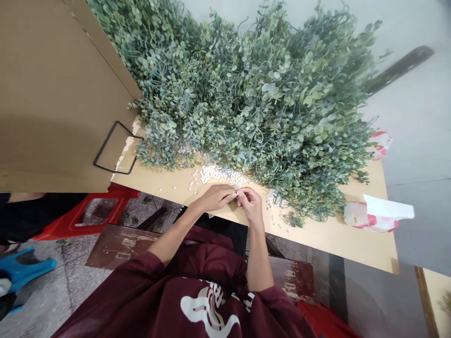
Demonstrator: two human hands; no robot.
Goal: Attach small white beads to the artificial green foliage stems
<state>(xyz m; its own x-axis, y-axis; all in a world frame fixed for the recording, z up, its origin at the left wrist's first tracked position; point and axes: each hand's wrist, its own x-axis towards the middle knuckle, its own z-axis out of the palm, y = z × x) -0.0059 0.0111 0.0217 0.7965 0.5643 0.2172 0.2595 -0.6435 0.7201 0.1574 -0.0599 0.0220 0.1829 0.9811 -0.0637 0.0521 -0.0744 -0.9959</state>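
Left hand: fingers bent inward, left hand nearly closed in a pinch, its tips meeting those of the other hand just above the front of the worktop.
Right hand: right hand likewise drawn into a pinch, thumb and forefinger together, remaining fingers curled.
Between tips: a small pale piece, apparently gripped from both sides; too small to tell its exact form.
White bits: main heap of white bits on the worktop just beyond the hands; a second scatter lies to the right, under the foliage edge.
Foliage: large mass of green foliage, covering the back of the worktop and overhanging the heap.
Left end: black wire frame beside a brown panel.
Right end: red-and-white wrapper near the foliage.
Risk, drop: pale piece could slip and be lost among similar bits; cause, tiny size and fingertip-only hold.
Risk, spill: loose bits near the front edge could roll to the floor; cause, a forearm or sleeve sweeping across.
Risk, snag: stems look tangled, so pulling one might drag its neighbours through the heap.
Risk, sight: fingers partly mask the contact point; misalignment could pass unnoticed.
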